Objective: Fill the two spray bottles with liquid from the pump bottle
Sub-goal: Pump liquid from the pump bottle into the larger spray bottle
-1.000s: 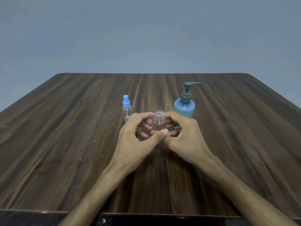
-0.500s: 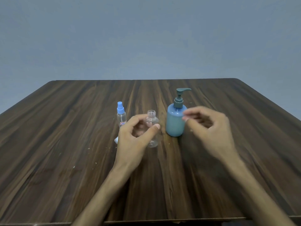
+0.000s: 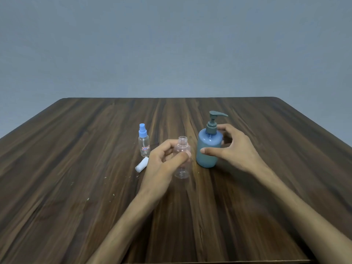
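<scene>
While the left hand (image 3: 165, 161) grasps the uncapped clear plastic spray bottle (image 3: 183, 159) at the frame's centre, the right hand (image 3: 231, 147) curls around the blue plastic pump bottle (image 3: 208, 149) just to its right, thumb touching its front. Filling seems about to begin: next, the nozzle must come over the open neck. The blue-capped clear spray bottle (image 3: 143, 143) waits to the left.

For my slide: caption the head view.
Left hand holds uncapped bottle; right hand grasps pump bottle.
</scene>
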A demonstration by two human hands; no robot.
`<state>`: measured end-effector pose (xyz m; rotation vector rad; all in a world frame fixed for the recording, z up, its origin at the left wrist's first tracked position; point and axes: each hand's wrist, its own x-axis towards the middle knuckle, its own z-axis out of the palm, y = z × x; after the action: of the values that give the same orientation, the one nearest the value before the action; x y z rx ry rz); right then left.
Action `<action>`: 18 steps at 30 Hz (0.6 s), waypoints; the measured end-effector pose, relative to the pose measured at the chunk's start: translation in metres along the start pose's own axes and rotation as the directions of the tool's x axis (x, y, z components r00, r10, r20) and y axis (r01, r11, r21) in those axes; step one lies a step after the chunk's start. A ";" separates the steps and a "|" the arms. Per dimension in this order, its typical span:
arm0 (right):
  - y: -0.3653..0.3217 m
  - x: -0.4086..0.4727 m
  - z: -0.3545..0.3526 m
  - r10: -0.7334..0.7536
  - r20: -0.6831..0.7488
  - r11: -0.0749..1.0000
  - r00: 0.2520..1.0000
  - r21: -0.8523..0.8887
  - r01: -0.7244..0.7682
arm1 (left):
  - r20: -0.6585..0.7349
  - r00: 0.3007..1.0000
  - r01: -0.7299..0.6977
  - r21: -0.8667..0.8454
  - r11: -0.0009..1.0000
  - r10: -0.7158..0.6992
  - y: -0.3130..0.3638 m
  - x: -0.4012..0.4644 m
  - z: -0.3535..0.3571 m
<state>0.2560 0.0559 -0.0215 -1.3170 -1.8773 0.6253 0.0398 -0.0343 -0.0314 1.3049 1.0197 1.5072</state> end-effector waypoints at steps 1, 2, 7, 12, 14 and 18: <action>-0.001 -0.007 0.002 0.014 -0.024 0.999 1.000 -0.038 -0.015 | -0.009 1.000 0.000 -0.001 1.000 0.000 0.000 0.000 0.000; -0.002 -0.014 0.003 0.022 -0.014 0.996 1.000 -0.085 -0.023 | -0.018 1.000 0.000 -0.004 1.000 0.000 -0.001 0.001 0.000; 0.001 -0.022 -0.011 0.037 0.076 0.999 0.996 0.007 -0.038 | -0.029 0.999 0.013 -0.003 1.000 -0.013 -0.001 0.000 0.001; 0.008 -0.016 -0.015 -0.054 0.155 0.989 0.987 0.144 0.031 | -0.013 1.000 -0.007 0.027 1.000 0.007 0.001 0.000 0.004; 0.004 -0.021 -0.011 -0.009 0.064 0.996 0.998 0.086 0.003 | -0.013 1.000 -0.027 0.046 0.999 0.027 0.002 -0.001 0.005; -0.009 -0.040 0.010 0.027 -0.087 0.992 0.996 -0.120 -0.037 | -0.020 1.000 -0.023 0.054 0.998 0.024 0.004 -0.002 0.008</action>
<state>0.2505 0.0155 -0.0323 -1.4316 -1.8523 0.4695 0.0477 -0.0369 -0.0268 1.3462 1.0677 1.5229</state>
